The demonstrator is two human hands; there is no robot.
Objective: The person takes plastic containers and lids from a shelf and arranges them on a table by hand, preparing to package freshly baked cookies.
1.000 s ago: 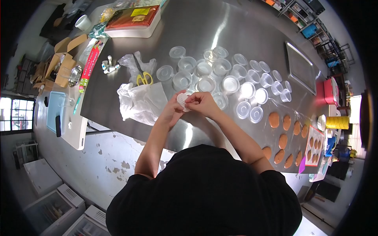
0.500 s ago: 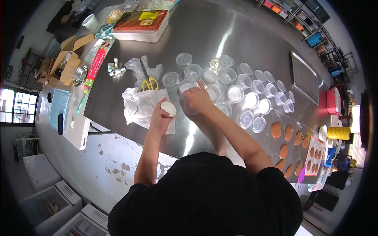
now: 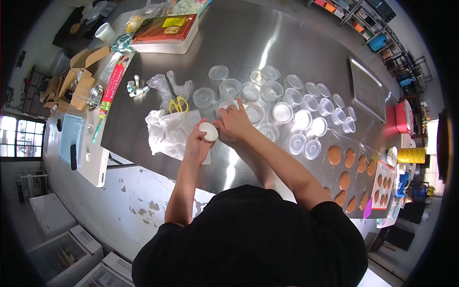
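In my left hand (image 3: 195, 143) is a small stack of white fluted paper baking cups (image 3: 209, 131), the pleated side facing up. My right hand (image 3: 235, 123) is over a clear plastic cup (image 3: 224, 104) just beyond it. Its fingers are spread at the cup's rim, and the thumb points toward the stack of baking cups. Part of that plastic cup is hidden under the hand. Another clear cup with a white paper liner (image 3: 283, 113) stands to the right. Beside my left hand lies crumpled white plastic wrapping (image 3: 165, 131).
Several clear cups and flat lids (image 3: 297, 144) spread to the right. Yellow-handled scissors (image 3: 179, 104) rest by the bag. Brown oval pieces (image 3: 334, 155) lie near the right edge. A metal tray (image 3: 367, 88) is at the far right, a baking paper box (image 3: 114, 83) at the left.
My left hand has turned the stack so its pleats show, and moved slightly right. My right hand's thumb has come close to the stack. The whole view has shifted a little.
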